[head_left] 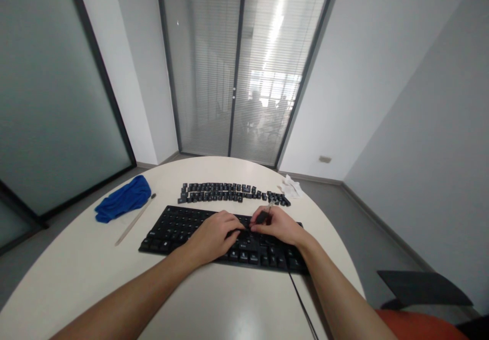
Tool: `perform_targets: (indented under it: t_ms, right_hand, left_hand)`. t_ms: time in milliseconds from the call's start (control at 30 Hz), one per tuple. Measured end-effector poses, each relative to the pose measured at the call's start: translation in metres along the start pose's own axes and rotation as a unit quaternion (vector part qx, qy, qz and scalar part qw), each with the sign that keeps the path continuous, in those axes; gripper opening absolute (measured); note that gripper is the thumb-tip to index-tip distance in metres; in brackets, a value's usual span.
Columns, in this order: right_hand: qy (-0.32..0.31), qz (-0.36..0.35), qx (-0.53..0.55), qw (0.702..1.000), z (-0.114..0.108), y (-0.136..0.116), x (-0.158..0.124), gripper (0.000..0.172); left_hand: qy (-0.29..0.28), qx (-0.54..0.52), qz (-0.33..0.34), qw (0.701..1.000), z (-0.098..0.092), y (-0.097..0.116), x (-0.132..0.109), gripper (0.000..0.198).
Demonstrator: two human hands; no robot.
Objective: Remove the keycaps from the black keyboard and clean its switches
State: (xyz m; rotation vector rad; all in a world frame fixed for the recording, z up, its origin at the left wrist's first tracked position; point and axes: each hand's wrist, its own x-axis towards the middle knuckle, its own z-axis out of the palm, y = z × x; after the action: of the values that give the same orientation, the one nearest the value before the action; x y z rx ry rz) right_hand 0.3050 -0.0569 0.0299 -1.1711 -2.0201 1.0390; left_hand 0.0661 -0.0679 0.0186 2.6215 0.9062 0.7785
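Head view: keycaps [214, 195] lie beyond keyboard [249, 246], right fingers [263, 229] pinch tool [262, 217], hold of left fingers [232, 223] unclear.

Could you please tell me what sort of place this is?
Probably an office or meeting room, judging by the glass partition with blinds, the pale curved table and the computer keyboard.

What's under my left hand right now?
The left hand is over the black keyboard. Bottom-row keys show beside it; whatever lies directly beneath the palm is covered.
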Motion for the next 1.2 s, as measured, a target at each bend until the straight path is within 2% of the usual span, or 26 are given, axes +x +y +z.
perform_targets:
  t_ms: [233, 500, 700, 900, 1067, 1200]
  right_hand:
    - [0.007, 0.000, 0.019, 1.000, -0.007, -0.006, -0.004, 0.023]
    - [0.001, 0.004, 0.059, 0.998, -0.007, -0.004, -0.004, 0.027]
    - [0.008, 0.033, 0.074, 0.997, -0.006, 0.002, -0.003, 0.029]
    - [0.015, 0.024, 0.107, 0.994, -0.006, -0.007, -0.003, 0.030]
    - [0.016, -0.001, 0.081, 0.997, -0.008, -0.012, -0.004, 0.022]
    - [0.015, 0.007, 0.049, 0.999, -0.010, -0.009, -0.004, 0.021]
  left_hand:
    - [-0.037, -0.041, 0.046, 0.997, -0.005, 0.005, -0.003, 0.022]
    - [-0.052, -0.104, 0.033, 0.993, -0.009, 0.004, -0.002, 0.013]
    - [-0.024, -0.159, -0.024, 0.987, -0.002, -0.005, -0.001, 0.015]
    - [-0.022, -0.176, -0.031, 0.984, -0.001, -0.006, 0.000, 0.015]
    - [0.030, -0.176, -0.054, 0.982, 0.001, -0.010, 0.002, 0.019]
    - [0.056, -0.171, -0.067, 0.981, 0.005, -0.015, 0.003, 0.016]
